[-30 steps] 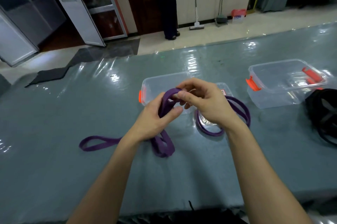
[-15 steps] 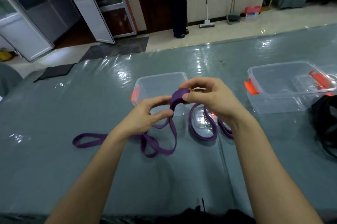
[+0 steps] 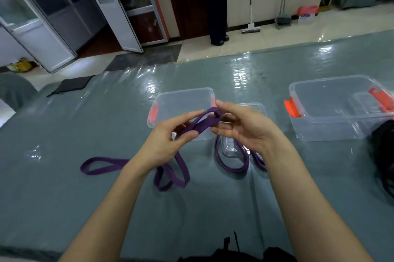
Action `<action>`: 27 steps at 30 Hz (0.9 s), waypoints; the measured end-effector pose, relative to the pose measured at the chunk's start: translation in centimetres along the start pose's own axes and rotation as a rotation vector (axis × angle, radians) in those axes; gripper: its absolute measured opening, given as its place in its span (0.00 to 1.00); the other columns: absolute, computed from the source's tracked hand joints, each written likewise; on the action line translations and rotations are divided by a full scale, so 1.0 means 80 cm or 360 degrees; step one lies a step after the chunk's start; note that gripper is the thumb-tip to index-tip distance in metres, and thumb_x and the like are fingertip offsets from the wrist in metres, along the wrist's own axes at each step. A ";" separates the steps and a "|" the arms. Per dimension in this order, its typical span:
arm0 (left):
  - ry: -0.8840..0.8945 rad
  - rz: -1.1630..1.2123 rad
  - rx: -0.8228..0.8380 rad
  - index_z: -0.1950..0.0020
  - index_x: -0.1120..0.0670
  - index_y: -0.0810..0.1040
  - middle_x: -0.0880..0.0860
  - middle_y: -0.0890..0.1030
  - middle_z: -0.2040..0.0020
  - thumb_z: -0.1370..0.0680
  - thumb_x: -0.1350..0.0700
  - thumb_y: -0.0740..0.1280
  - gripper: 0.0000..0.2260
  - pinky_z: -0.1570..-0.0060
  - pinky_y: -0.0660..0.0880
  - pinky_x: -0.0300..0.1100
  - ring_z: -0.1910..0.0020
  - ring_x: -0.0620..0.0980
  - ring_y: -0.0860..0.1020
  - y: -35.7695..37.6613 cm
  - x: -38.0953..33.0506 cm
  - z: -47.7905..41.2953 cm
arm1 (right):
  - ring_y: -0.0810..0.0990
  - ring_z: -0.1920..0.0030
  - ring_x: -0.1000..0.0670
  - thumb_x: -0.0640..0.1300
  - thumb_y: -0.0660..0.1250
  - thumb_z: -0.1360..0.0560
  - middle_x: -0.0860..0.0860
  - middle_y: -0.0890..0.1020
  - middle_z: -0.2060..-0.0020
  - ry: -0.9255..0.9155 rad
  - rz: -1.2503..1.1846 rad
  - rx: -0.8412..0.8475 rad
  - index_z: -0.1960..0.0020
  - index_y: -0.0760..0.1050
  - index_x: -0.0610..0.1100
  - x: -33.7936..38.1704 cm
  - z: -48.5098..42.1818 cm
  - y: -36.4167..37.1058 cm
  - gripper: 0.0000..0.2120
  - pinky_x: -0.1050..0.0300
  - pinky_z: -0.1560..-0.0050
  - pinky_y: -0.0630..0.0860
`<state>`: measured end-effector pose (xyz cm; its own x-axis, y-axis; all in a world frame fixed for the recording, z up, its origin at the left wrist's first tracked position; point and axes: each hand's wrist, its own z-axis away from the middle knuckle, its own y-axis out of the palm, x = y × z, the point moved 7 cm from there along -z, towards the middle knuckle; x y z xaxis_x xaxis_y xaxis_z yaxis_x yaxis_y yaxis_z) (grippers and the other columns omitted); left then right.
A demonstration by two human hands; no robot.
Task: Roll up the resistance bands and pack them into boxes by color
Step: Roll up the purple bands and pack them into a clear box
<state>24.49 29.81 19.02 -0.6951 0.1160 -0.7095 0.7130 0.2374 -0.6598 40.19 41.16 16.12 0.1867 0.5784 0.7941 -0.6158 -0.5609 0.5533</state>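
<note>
grey table [image 3: 85,125], mid-frame: our left hand [image 3: 166,143] and right hand [image 3: 242,131] pinch the purple band [image 3: 202,123]; we reckon the roll's starting, next wind tight.

Left hand [image 3: 164,142], right hand [image 3: 241,127] both pinch purple band [image 3: 198,124]; slack trails on table [image 3: 85,125]; clear box [image 3: 183,95] behind.

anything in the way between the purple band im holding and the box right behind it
Nothing visible. The left hand and right hand hold the purple band just in front of the open box. A second band lies off to the right, outside that path.
</note>
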 end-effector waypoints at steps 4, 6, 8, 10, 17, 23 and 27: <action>-0.0136 0.0245 -0.0043 0.33 0.38 0.84 0.46 0.88 0.42 0.23 0.50 0.79 0.19 0.36 0.82 0.49 0.46 0.50 0.85 -0.008 0.015 -0.012 | 0.88 0.53 0.46 0.33 0.73 0.21 0.42 0.87 0.55 -0.0070 0.0050 -0.0080 0.48 0.82 0.36 0.005 -0.008 -0.012 0.03 0.55 0.52 0.86; -0.0156 0.0338 -0.0056 0.38 0.40 0.86 0.47 0.89 0.43 0.26 0.49 0.82 0.17 0.37 0.82 0.48 0.46 0.50 0.87 0.000 0.012 -0.019 | 0.87 0.54 0.45 0.29 0.72 0.22 0.40 0.85 0.55 -0.0088 -0.0006 -0.0153 0.43 0.80 0.34 0.008 -0.012 -0.019 0.09 0.54 0.52 0.87; -0.0119 0.0286 -0.0129 0.40 0.42 0.85 0.48 0.89 0.46 0.26 0.53 0.83 0.17 0.40 0.83 0.44 0.47 0.51 0.87 0.010 0.009 -0.028 | 0.88 0.55 0.44 0.28 0.72 0.23 0.39 0.85 0.56 -0.0101 -0.0037 -0.0174 0.42 0.80 0.33 0.010 -0.017 -0.023 0.10 0.54 0.53 0.86; -0.0064 0.0143 -0.0169 0.39 0.43 0.86 0.44 0.90 0.47 0.25 0.56 0.83 0.17 0.40 0.82 0.39 0.46 0.48 0.88 0.015 0.008 -0.035 | 0.89 0.55 0.44 0.27 0.72 0.23 0.39 0.86 0.56 -0.0091 -0.0034 -0.0166 0.44 0.80 0.33 0.012 -0.021 -0.028 0.09 0.54 0.53 0.86; -0.0130 -0.0161 0.0234 0.47 0.44 0.87 0.40 0.88 0.52 0.26 0.57 0.83 0.13 0.42 0.76 0.29 0.49 0.43 0.87 -0.008 -0.006 -0.065 | 0.89 0.49 0.42 0.29 0.72 0.21 0.35 0.87 0.46 0.0082 0.0203 0.0032 0.35 0.80 0.33 0.002 -0.028 -0.049 0.15 0.51 0.49 0.87; -0.0145 -0.0503 0.0508 0.44 0.45 0.89 0.41 0.88 0.53 0.27 0.51 0.84 0.13 0.44 0.80 0.46 0.50 0.44 0.85 -0.007 -0.023 -0.077 | 0.89 0.55 0.44 0.32 0.70 0.19 0.42 0.88 0.55 0.0224 0.0517 0.0188 0.34 0.81 0.39 -0.012 -0.026 -0.056 0.14 0.53 0.52 0.86; -0.0107 -0.0589 0.0584 0.39 0.44 0.89 0.40 0.89 0.54 0.26 0.51 0.83 0.15 0.44 0.81 0.39 0.52 0.39 0.86 0.005 -0.027 -0.078 | 0.88 0.54 0.45 0.30 0.68 0.19 0.41 0.87 0.53 0.0107 0.0321 0.0085 0.35 0.82 0.38 -0.001 -0.024 -0.058 0.14 0.51 0.43 0.85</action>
<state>25.70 35.72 21.80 -0.9078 0.0236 -0.4187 0.4143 -0.1040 -0.9042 41.55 44.87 12.94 0.0116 0.4885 0.8725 -0.5938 -0.6987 0.3991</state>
